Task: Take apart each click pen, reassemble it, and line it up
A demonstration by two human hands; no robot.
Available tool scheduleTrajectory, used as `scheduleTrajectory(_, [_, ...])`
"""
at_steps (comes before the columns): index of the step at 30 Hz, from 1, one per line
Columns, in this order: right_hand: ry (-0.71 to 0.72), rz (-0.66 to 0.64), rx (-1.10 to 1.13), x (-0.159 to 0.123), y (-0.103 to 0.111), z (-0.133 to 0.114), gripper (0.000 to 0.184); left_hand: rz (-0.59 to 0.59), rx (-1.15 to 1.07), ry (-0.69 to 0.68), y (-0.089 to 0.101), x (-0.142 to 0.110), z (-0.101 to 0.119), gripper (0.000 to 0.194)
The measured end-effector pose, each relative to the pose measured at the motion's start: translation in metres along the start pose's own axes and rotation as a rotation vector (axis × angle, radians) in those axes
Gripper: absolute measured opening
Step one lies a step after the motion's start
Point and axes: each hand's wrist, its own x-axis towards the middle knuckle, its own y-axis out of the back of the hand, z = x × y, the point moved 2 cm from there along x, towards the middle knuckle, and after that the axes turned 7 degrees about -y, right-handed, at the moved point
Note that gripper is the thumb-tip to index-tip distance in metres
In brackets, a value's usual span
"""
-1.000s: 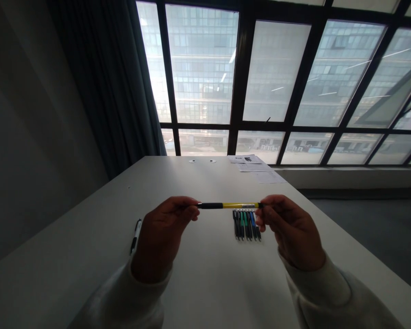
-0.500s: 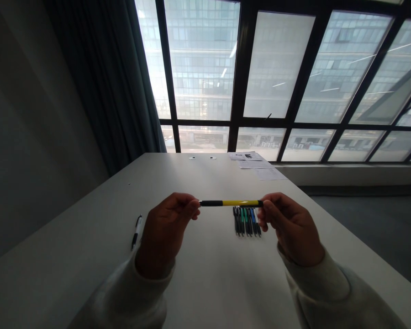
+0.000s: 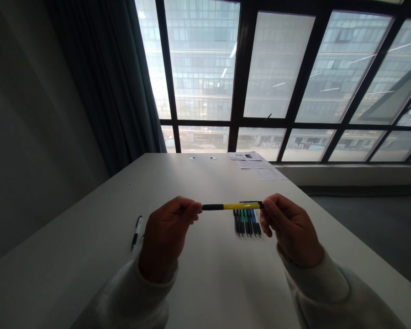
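**Left hand (image 3: 167, 238) and right hand (image 3: 291, 231) held one yellow-and-black pen (image 3: 232, 206) in the air**

Left fingertips (image 3: 192, 208) pinched the black end of the pen; right fingertips (image 3: 265, 203) pinched the other end, near the clip. Both hands were closed on it, neither had released it. The pen lay level between the hands, above the table, with a yellow barrel, a black section toward the left hand and a dark clip toward the right. One pen in hand. Below it in view, a tight row of pens (image 3: 246, 223) lay side by side on the white table (image 3: 205, 292), roughly six, exact count unclear; green and blue barrels showed among the black ones. One more pen (image 3: 136, 232), white and black, lay apart, left of the left hand. Two white sleeves (image 3: 140, 292) ran out of view at the bottom. Far edge of the table: two small round white discs (image 3: 192, 158), three sheets of paper (image 3: 256, 161). Behind: one large window (image 3: 276, 64), one dark curtain (image 3: 102, 77).
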Motion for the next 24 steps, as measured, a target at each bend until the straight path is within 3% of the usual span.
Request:
scheduleTrajectory(9, [-0.019,0.020,-0.128,-0.0016,-0.0004,0.0018,0.037,-0.019,0.007,0.037,-0.0003,-0.0018,0.0024,0.024])
scheduleTrajectory(24, [-0.028,0.044,-0.242,-0.0032,-0.0009,-0.0005,0.054,-0.062,-0.007,0.087,-0.0046,-0.0028,0.0035,0.046])
